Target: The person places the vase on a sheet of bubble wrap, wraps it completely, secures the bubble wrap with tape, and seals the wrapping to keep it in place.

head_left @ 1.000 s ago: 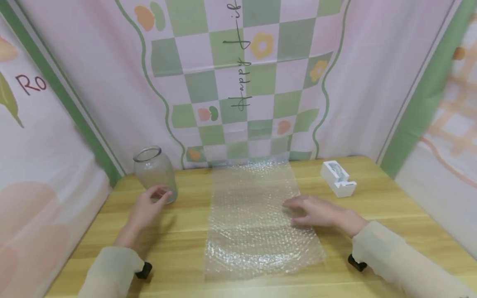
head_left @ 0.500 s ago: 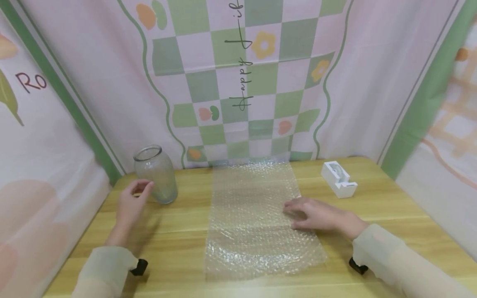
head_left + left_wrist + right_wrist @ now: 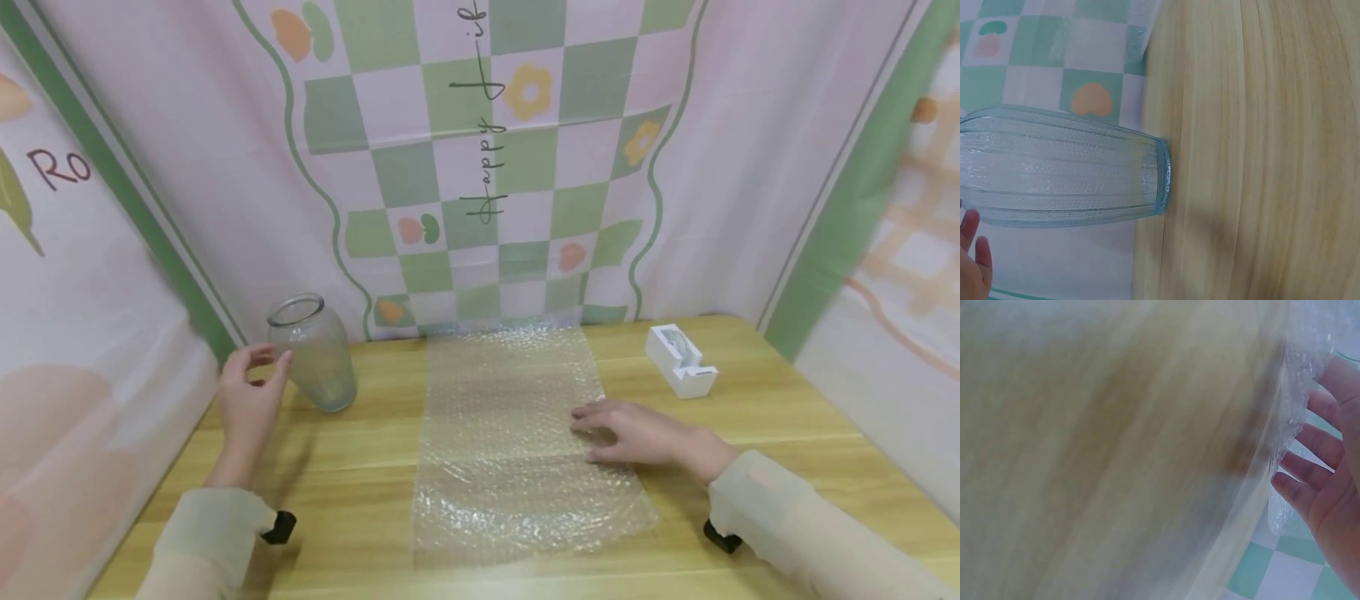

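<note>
Bubble wrap (image 3: 495, 467) is lying flat along the middle of the wooden table (image 3: 360, 517), its far end reaching the back cloth (image 3: 517, 167). Over its right edge the right hand (image 3: 637, 432) is being held, fingers loosely bent and thumb apart, nothing being gripped; firm contact with the wrap cannot be told. If steadying is being sought there, light pressure is probably serving best, so that no bubbles are being crushed. Farther off, the left hand (image 3: 251, 400) is being held just beside the glass jar (image 3: 322, 358), thumb and fingers spread apart with nothing clamped; whether the jar is being touched cannot be told. The jar is standing upright at the far left, its smooth body probably calling for being encircled squarely. The tape dispenser (image 3: 681, 367) is sitting at the far right.
</note>
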Motion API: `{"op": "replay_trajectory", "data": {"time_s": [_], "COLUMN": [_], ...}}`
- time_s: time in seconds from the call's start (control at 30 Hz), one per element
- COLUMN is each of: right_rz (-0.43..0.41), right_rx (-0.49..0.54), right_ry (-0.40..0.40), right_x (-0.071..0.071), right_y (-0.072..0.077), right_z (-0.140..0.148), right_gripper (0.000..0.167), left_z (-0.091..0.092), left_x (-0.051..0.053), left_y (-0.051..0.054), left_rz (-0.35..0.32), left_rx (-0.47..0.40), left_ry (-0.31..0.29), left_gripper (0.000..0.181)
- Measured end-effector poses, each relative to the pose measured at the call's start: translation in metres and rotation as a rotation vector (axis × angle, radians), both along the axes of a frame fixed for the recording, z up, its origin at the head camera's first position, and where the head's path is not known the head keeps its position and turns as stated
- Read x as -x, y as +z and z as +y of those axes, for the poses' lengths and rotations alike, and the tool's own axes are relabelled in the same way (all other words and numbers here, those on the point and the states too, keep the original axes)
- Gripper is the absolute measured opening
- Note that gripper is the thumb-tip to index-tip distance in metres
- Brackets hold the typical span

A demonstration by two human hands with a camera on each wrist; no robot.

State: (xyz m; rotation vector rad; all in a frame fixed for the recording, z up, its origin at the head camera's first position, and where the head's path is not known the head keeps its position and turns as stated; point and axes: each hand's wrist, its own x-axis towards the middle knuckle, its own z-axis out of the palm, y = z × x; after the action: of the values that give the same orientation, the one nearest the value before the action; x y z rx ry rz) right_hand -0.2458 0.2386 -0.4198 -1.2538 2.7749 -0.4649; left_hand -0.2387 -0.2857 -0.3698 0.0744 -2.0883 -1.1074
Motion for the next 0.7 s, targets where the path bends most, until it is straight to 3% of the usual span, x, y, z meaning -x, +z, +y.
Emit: {"op": "replay_trajectory", "data": {"time_s": [0.2,0.43,0.57,0.7], "right_rz": [-0.003,-0.003,-0.006,-0.017], "right_rx": [-0.006,-0.01,-0.012,-0.01], "right_ry": [-0.001,-0.007,-0.007,-0.011], "right_x": [0.0,-0.001,-0.001,-0.001], "right_y": [0.001,0.001,0.0,0.0], "right_z": [-0.001,-0.002,-0.001,-0.001], "right_gripper": [0.05,0.05,0.05,0.051], "left_z": [0.0,0.003,0.001,0.003], "left_x": [0.003,0.006,0.011,0.018], "left_y": [-0.001,0.005,0.004,0.001], "left_rz": [-0.048,-0.166,-0.253,-0.298], "left_rx": [0.002,-0.119,-0.154,-0.199], "left_ry": [-0.009,-0.06,-0.091,-0.137], "left_gripper": [0.044,0.074,0.09,0.101]}}
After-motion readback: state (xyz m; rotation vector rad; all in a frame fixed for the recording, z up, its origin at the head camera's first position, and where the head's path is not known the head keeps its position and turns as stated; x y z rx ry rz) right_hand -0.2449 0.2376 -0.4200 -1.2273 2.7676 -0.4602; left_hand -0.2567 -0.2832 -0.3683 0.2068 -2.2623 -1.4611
